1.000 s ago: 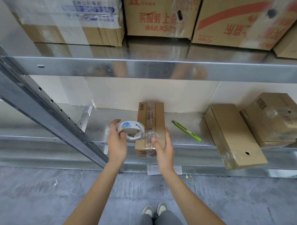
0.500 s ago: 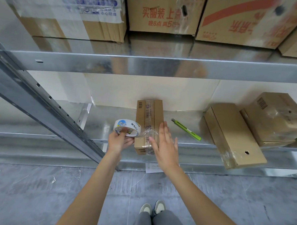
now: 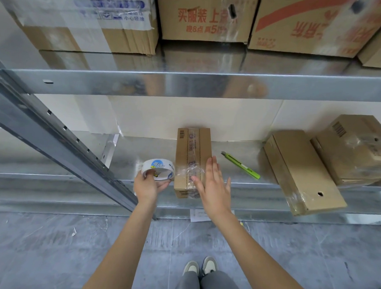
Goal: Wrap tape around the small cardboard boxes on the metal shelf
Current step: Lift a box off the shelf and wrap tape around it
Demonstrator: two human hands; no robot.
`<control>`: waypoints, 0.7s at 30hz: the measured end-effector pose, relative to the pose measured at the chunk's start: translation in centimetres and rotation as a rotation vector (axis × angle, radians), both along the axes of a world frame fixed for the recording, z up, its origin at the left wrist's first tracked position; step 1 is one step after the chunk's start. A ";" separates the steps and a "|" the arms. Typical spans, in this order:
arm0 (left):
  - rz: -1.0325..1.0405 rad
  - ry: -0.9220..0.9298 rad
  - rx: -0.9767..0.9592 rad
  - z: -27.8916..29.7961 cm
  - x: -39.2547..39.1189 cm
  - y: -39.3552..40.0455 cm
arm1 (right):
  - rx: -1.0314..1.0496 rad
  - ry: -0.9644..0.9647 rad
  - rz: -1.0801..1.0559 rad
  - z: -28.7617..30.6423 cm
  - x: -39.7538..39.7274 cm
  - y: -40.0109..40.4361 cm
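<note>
While left hand (image 3: 148, 186) grips tape roll (image 3: 158, 172), right hand (image 3: 213, 188) flat, fingers spread, presses tape onto middle box (image 3: 193, 160) at shelf (image 3: 248, 181) edge; lengthwise strip on, crosswise band unfinished; right boxes (image 3: 302, 172) look taped

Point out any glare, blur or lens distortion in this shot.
Head view: wide-angle bending bows the shelf beam and upright; the metal mirrors the large boxes above; clear tape on the small box glints; the right hand is slightly motion-blurred; lighting even, shadows soft.
</note>
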State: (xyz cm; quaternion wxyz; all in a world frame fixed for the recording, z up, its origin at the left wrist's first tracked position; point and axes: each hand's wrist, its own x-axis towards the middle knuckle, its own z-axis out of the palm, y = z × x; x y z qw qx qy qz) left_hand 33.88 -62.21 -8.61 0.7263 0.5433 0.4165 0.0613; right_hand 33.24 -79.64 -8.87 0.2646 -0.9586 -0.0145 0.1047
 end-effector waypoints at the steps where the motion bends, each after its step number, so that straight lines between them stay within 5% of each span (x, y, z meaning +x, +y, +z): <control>1: 0.035 0.021 -0.067 -0.4 -0.2 0.0 | -0.002 0.005 0.000 0.0 0.0 0.0; 6: 0.078 0.062 -0.273 -1.6 -0.1 -1.1 | -0.063 -0.002 0.013 0.1 -0.1 -0.4; 14: 0.054 0.098 -0.212 -1.7 -0.1 -1.1 | -0.355 -0.095 0.047 0.5 -0.3 1.3; 21: 0.015 0.045 -0.158 -1.9 -0.2 -1.1 | -0.318 -0.139 0.215 -0.1 -0.5 4.8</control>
